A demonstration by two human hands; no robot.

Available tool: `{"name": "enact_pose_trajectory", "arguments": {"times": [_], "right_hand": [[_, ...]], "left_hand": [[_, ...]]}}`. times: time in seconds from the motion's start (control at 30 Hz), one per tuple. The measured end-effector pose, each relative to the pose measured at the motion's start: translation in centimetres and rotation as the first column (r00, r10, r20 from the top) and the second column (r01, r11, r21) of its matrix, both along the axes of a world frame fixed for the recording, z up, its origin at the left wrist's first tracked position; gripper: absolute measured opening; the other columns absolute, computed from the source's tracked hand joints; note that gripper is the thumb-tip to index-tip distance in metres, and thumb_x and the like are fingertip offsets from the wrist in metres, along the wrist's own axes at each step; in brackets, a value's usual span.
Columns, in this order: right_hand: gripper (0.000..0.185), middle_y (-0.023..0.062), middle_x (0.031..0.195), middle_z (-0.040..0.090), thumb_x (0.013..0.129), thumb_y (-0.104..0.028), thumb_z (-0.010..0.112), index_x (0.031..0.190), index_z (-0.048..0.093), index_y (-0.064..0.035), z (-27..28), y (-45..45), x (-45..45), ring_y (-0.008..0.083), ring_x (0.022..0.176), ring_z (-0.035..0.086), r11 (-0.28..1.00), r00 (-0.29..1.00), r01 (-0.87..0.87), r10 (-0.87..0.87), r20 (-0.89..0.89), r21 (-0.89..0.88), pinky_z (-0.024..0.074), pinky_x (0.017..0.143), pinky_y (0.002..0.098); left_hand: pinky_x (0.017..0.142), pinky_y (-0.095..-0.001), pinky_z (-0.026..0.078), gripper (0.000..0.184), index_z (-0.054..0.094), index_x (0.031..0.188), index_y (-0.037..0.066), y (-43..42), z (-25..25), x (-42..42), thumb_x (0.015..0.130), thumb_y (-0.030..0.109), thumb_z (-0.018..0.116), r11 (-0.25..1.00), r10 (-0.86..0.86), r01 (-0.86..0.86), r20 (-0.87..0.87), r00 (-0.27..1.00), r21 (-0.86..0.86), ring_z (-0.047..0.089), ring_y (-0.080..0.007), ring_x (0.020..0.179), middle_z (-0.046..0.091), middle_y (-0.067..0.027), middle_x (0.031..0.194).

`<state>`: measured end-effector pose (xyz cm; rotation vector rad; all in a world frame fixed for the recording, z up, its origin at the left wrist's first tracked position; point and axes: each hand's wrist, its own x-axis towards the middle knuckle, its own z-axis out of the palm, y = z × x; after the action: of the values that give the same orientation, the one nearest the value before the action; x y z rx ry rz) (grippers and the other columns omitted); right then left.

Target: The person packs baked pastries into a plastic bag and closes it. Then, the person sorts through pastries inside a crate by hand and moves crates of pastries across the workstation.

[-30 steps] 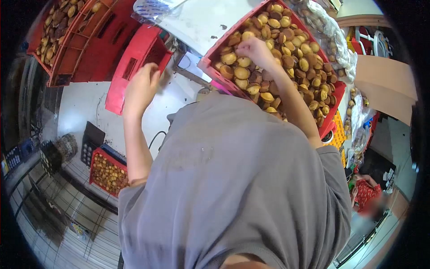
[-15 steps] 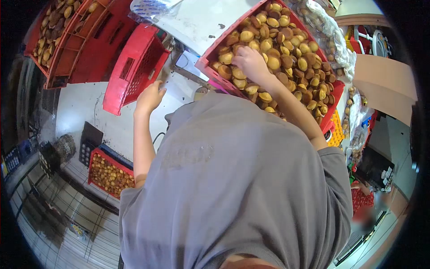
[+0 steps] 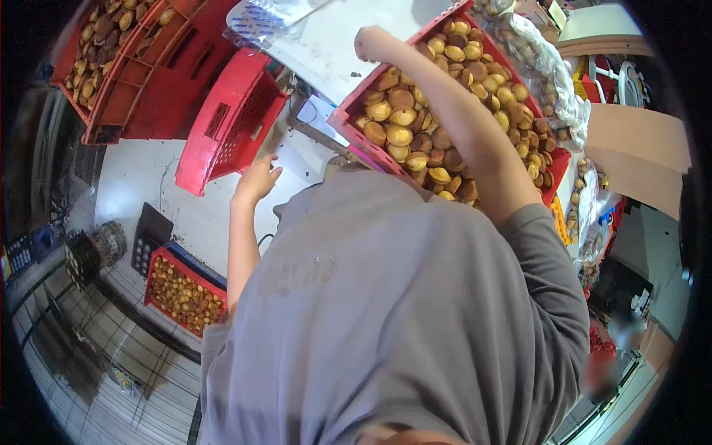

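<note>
R. hand (image 3: 374, 44) is hovering, fingers curled; can't tell if it's gripping anything. A red crate (image 3: 343, 117) of golden-brown cakes (image 3: 400, 135) is lying just beside it, under the R. forearm (image 3: 463, 122), long axis seemingly running w/ that arm. L. hand (image 3: 256, 182), farther off, is hanging loosely spread, apparently empty, near a second crate (image 3: 194, 159).

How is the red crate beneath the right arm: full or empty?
The crate looks full: round baked pieces are heaped across its visible inside; the arm hides part.
</note>
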<state>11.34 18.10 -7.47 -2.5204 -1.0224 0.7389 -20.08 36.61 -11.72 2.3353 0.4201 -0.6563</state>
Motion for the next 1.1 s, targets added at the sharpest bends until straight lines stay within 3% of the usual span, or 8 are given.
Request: {"name": "enact_pose_trajectory", "arguments": {"times": [0.13,0.23,0.43,0.53,0.6,0.73,0.93,1.1], "right_hand": [[0.011,0.0142,0.065,0.058,0.065,-0.011,0.055,0.067,0.060,-0.0011,-3.0,1.0,1.1,0.0278,0.064,0.058,0.967,0.929,-0.243,0.256,0.268,-0.083,0.0460,0.060,0.0351],[0.014,0.0142,0.066,0.057,0.064,-0.015,0.059,0.066,0.059,-0.0010,-0.7,-0.1,1.0,0.0288,0.061,0.056,0.996,0.956,-0.016,0.040,0.290,-0.085,0.0453,0.058,0.0353],[0.032,0.0084,0.061,0.056,0.079,-0.031,0.053,0.075,0.056,0.0012,7.9,-9.7,3.8,0.0191,0.054,0.053,0.788,0.841,0.241,-0.461,0.284,0.566,0.0434,0.053,0.0321],[0.017,0.0115,0.073,0.060,0.074,-0.016,0.054,0.082,0.059,-0.0023,7.2,-16.8,5.7,0.0224,0.065,0.057,0.985,0.877,0.106,-0.158,0.454,0.138,0.0456,0.061,0.0329],[0.018,0.0109,0.078,0.060,0.070,-0.011,0.053,0.086,0.059,-0.0034,6.4,-18.2,4.1,0.0253,0.071,0.057,0.963,0.974,0.188,-0.157,0.163,-0.192,0.0458,0.065,0.0327],[0.025,0.0116,0.088,0.057,0.075,-0.017,0.055,0.098,0.058,-0.0062,2.9,-20.1,1.7,0.0272,0.082,0.053,0.990,0.889,0.126,-0.084,0.450,-0.065,0.0417,0.074,0.0346],[0.018,0.0092,0.085,0.055,0.073,-0.017,0.055,0.089,0.062,-0.0130,-0.5,-19.8,3.7,0.0270,0.080,0.053,0.982,0.874,0.016,-0.105,0.474,0.187,0.0441,0.070,0.0354],[0.016,0.0078,0.081,0.054,0.068,-0.013,0.054,0.081,0.063,-0.0134,0.9,-17.6,4.1,0.0249,0.080,0.053,0.992,0.875,0.049,0.016,0.483,-0.120,0.0447,0.070,0.0348]], "left_hand": [[0.079,-0.0364,0.041,0.036,0.046,0.108,0.001,0.6,-4.5,-1.8,0.079,0.021,0.049,0.994,0.046,-0.045,0.008,0.999,-0.104,0.053,-0.0313,0.091,0.056,-0.0203,0.096],[0.079,-0.0358,0.041,0.036,0.047,0.107,0.001,1.2,-8.6,-4.3,0.078,0.023,0.050,0.997,0.029,-0.033,-0.067,0.997,-0.067,0.054,-0.0319,0.090,0.056,-0.0206,0.095],[0.077,-0.0356,0.042,0.033,0.055,0.097,0.001,2.1,-16.7,-11.0,0.076,0.025,0.049,0.982,-0.098,0.066,-0.182,0.978,-0.175,0.054,-0.0323,0.090,0.056,-0.0217,0.093],[0.071,-0.0344,0.043,0.032,0.057,0.088,-0.004,2.5,-22.0,-12.9,0.075,0.024,0.048,0.966,-0.135,0.109,-0.099,0.986,-0.234,0.057,-0.0297,0.082,0.058,-0.0210,0.089],[0.066,-0.0322,0.044,0.032,0.055,0.093,-0.005,2.6,-21.2,-12.2,0.075,0.020,0.046,0.958,0.035,-0.128,-0.339,0.940,-0.256,0.057,-0.0238,0.072,0.059,-0.0183,0.084],[0.062,-0.0272,0.045,0.033,0.050,0.103,-0.002,1.5,-13.0,-8.0,0.076,0.016,0.047,0.956,0.151,-0.199,-0.218,0.964,-0.217,0.055,-0.0174,0.065,0.058,-0.0144,0.081],[0.065,-0.0274,0.044,0.034,0.051,0.103,-0.002,2.5,-14.2,-6.6,0.074,0.017,0.050,0.861,0.332,-0.410,-0.276,0.902,-0.302,0.055,-0.0180,0.073,0.057,-0.0122,0.082],[0.064,-0.0274,0.045,0.033,0.051,0.103,-0.001,2.3,-14.5,-7.5,0.074,0.015,0.050,0.916,0.266,-0.317,-0.219,0.939,-0.244,0.056,-0.0180,0.070,0.058,-0.0129,0.083]]}}
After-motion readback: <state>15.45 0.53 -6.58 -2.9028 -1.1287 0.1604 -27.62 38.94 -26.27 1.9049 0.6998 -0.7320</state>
